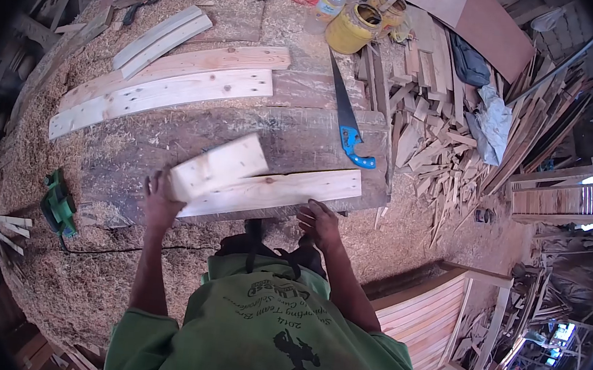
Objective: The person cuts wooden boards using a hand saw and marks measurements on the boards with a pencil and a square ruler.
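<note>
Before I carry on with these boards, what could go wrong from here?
The short board at your left hand sits askew over the long board, so it might slip. The handsaw lies with its blade uncovered beyond the long board, so reaching across could cut you. The green power tool's cord runs toward your legs and might trip you.

Floor (80, 282) thick with pale shavings, barer and reddish-brown toward right. Worn dark worktop (173, 130) at centre; offcut heap (421, 151) beyond its right end. Slatted wooden frame (555, 203) far right, larger slatted piece (419, 314) nearer. Bright light patches (564, 332) lower right; surroundings dim.
</note>
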### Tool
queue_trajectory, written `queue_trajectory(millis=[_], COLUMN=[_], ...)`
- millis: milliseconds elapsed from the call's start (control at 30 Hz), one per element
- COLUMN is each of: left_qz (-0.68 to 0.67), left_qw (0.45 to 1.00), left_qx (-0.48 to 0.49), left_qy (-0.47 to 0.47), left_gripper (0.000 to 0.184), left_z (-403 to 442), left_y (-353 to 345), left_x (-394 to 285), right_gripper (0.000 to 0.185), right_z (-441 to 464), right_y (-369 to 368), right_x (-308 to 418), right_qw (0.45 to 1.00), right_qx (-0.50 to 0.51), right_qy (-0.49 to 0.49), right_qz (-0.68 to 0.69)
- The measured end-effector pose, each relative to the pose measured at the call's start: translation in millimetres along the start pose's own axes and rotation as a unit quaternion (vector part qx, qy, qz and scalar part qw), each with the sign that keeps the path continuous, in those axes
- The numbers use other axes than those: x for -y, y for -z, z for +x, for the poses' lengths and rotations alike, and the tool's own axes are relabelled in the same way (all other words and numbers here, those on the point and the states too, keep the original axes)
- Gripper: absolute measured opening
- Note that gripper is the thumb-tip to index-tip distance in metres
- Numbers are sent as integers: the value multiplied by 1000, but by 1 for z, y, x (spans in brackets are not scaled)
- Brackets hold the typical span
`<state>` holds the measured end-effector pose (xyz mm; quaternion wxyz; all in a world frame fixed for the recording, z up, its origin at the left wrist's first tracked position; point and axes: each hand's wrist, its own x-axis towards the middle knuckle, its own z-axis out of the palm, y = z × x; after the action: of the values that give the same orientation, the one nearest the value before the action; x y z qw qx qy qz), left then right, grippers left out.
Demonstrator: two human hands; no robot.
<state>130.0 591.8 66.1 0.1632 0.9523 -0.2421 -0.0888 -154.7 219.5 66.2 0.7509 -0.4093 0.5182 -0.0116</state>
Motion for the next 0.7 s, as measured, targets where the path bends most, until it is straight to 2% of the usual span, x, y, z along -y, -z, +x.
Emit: queue_trajectory(millis=[100, 167, 233, 300, 333, 367, 467, 500, 567, 667, 700], left_qz=[-21, -5, -22, -187, -266, -466, -501, -429, -276, -319, -288], left_qw=[998, 999, 999, 979, 957, 863, 815, 858, 925, 911, 918], left_qx=[43, 37, 18, -43, -73, -40, -70, -61, -43, -91, -99], left_qy=[-41, -8, 19, 65, 88, 190, 282, 275, 257, 246, 254], left_gripper=[123, 125, 124, 122, 121, 105, 73, 63, 45, 38, 39], left_z=[-21, -32, -33, -29, -28, -25, -15, -14, -13, -16, -17], left_y=[-15, -21, -30, -73, -89, -88, -90, -90, -88, -90, -91], left_x=[-29, -34, -31, 15, 37, 43, 51, 53, 52, 47, 48], right_gripper=[65, 64, 62, 55, 54, 53, 49, 48, 45, 42, 41], right_z=[11, 41, 53, 60, 58, 56, 48, 46, 42, 41, 40], right_y=[-17, -22, -36, -48, -52, -56, -68, -70, -69, -67, -66], right_x=[-10, -32, -38, -50, -51, -50, -51, -52, -52, -51, -51], right_qw=[992, 968, 930, 878, 867, 856, 826, 816, 834, 837, 833], right_qx=[1, 15, -16, -60, -51, -42, -51, -60, -65, -61, -57], right_qy=[89, 175, 236, 315, 321, 327, 363, 380, 372, 390, 401], right_qz=[-94, -179, -280, -355, -377, -399, -428, -432, -402, -379, -376])
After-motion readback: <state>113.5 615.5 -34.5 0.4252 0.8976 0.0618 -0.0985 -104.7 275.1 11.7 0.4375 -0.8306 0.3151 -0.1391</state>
